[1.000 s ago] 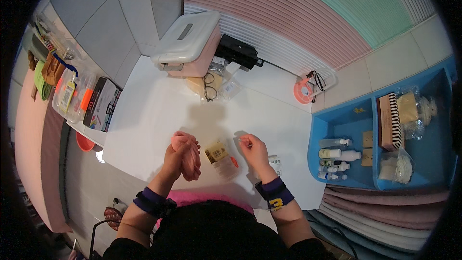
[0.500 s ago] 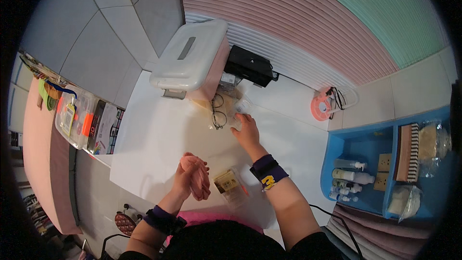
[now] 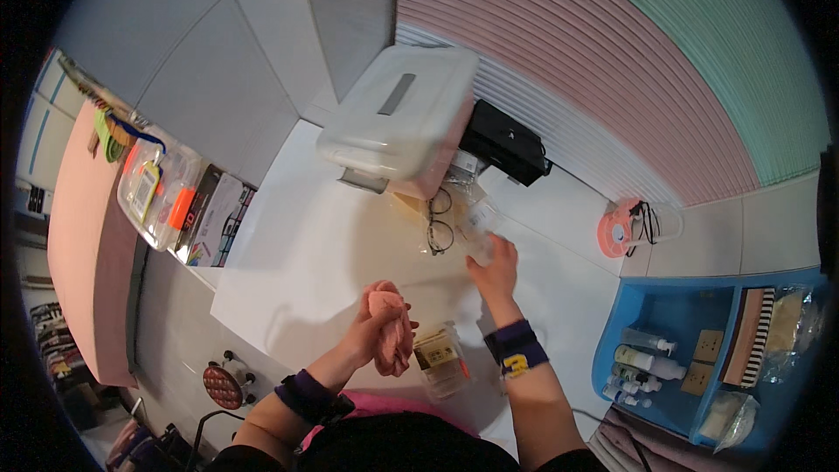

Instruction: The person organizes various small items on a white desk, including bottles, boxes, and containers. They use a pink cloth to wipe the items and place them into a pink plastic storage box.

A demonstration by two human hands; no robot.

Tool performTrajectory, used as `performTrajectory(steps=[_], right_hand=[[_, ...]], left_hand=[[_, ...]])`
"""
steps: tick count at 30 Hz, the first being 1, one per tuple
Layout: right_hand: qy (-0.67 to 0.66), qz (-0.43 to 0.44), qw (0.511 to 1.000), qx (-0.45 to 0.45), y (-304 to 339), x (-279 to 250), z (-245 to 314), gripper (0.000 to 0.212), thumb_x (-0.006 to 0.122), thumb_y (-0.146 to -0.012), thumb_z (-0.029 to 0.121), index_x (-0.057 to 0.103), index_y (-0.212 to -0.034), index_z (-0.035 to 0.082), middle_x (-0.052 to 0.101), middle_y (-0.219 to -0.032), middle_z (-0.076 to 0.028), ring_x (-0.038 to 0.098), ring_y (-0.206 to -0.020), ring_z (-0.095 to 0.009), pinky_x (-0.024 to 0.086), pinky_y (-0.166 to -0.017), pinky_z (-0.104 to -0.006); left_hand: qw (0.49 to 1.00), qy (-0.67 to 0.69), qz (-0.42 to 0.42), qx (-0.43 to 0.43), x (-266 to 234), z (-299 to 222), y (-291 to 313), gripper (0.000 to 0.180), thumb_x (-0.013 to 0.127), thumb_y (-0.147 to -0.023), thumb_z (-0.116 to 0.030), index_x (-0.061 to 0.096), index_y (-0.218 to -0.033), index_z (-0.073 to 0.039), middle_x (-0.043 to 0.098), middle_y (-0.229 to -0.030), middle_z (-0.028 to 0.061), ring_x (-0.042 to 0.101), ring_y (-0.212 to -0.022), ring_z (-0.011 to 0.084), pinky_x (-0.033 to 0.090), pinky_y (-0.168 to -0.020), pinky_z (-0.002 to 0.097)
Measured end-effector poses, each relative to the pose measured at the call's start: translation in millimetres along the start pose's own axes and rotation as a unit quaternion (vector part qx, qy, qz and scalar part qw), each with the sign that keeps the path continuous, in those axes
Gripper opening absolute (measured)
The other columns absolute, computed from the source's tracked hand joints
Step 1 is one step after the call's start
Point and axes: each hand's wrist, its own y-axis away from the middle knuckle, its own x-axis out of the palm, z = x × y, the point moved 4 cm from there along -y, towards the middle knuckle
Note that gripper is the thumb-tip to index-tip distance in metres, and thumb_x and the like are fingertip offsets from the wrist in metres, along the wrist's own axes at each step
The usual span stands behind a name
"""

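Observation:
A folded pink cloth (image 3: pixel 391 332) is bunched in my left hand (image 3: pixel 360 336), whose fingers wrap round it above the table's near part. Farther right, my right hand (image 3: pixel 496 273) is low over the white table, thumb and forefinger curled about a thin clear plastic wrapper (image 3: pixel 475 243); the exact grip is hard to make out. Round-rimmed glasses (image 3: pixel 440 225) lie left of that hand, with more clear packaging (image 3: pixel 481 212) beside them. Between my forearms lies a clear plastic packet (image 3: pixel 441 358) with a yellow and dark label. Both my wrists wear dark bands.
A pink storage box with a white lid (image 3: pixel 406 105) stands at the back, beside a black case (image 3: pixel 504 142). A pink and white stand with a dark cable (image 3: pixel 616 229) is at the back right. Bottles (image 3: pixel 647 361) lie in a blue tray (image 3: pixel 612 306) at the right.
The view has shifted, so the scene sits farther right. My right hand has drawn slightly back toward me from the glasses, with clear plastic at its fingertips. The left still holds the pink cloth.

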Motion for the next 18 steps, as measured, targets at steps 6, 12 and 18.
performTrajectory(steps=[6, 12, 18], right_hand=[[-0.214, 0.093, 0.968, 0.091, 68, -50, 22, 0.063, 0.082, -0.067, 0.018, 0.056, -0.124, 0.011, 0.055, -0.112, -0.01, 0.055, -0.098, -0.026, 0.049, -0.085, -0.0376], [-0.166, 0.153, 0.961, -0.161, 111, -111, 150, 0.065, 0.081, -0.066, 0.014, 0.057, -0.127, 0.012, 0.055, -0.112, -0.01, 0.055, -0.102, -0.028, 0.05, -0.085, -0.0371], [-0.153, 0.18, 0.93, -0.281, 141, -131, 203, 0.066, 0.081, -0.065, 0.015, 0.058, -0.126, 0.011, 0.056, -0.114, -0.009, 0.057, -0.102, -0.028, 0.049, -0.087, -0.0383]], left_hand=[[0.994, -0.052, 0.1, -0.014, 27, -13, 32, 0.05, 0.048, -0.092, -0.021, 0.033, -0.137, -0.006, 0.053, -0.113, 0.0122, 0.056, -0.11, 0.0274, 0.048, -0.091, 0.0395], [0.967, -0.158, 0.199, -0.005, 36, -8, 72, 0.051, 0.047, -0.094, -0.027, 0.034, -0.138, -0.006, 0.058, -0.11, 0.0126, 0.06, -0.096, 0.0214, 0.051, -0.083, 0.0362], [0.934, -0.31, 0.172, 0.048, 30, -17, 120, 0.041, 0.059, -0.095, -0.03, 0.049, -0.125, -0.005, 0.063, -0.098, 0.0071, 0.061, -0.083, 0.0152, 0.052, -0.071, 0.0313]])
